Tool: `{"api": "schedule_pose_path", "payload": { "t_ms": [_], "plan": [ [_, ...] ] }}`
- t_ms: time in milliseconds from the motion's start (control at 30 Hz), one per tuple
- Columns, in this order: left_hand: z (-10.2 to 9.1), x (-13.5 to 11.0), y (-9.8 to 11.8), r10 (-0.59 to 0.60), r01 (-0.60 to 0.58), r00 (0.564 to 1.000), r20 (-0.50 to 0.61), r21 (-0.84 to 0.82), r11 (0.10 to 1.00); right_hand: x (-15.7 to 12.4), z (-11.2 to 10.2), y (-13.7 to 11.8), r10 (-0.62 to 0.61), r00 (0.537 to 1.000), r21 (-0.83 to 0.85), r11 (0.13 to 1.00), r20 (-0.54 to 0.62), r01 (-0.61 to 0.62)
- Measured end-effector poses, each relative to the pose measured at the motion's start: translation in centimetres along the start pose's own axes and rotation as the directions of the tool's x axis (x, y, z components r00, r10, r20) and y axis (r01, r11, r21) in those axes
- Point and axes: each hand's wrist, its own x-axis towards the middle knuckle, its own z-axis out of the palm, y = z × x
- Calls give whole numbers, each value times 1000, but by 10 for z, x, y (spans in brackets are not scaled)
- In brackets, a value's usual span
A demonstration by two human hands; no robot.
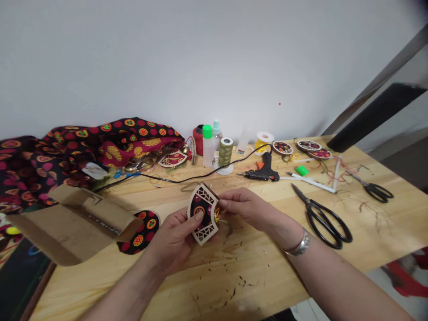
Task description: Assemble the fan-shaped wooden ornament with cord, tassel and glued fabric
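My left hand (175, 238) grips a fan-shaped wooden ornament (202, 213) with laser-cut lattice edges and red-and-black patterned cloth inside; my thumb lies across its face. My right hand (245, 206), a silver bracelet on its wrist, pinches the ornament's right edge, where yellow threads (218, 218) hang out. Both hands hover just above the wooden table (234, 276), near its middle.
An open cardboard box (72, 223) and a round patterned cloth piece (142, 232) lie at left, patterned fabric (83, 147) behind. Thread spools, bottles, a black glue gun (264, 171) and finished ornaments (309, 146) line the back. Large black scissors (323, 216) and smaller scissors (376, 189) lie at right.
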Motion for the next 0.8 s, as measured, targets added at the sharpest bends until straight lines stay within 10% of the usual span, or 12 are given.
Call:
{"api": "schedule_pose_path", "payload": {
  "t_ms": [800],
  "plan": [
    [-2,3,-1,13,-13,1000,-13,-33,999,2,-2,1,50,997,72,996,-61,-45]
  ]
}}
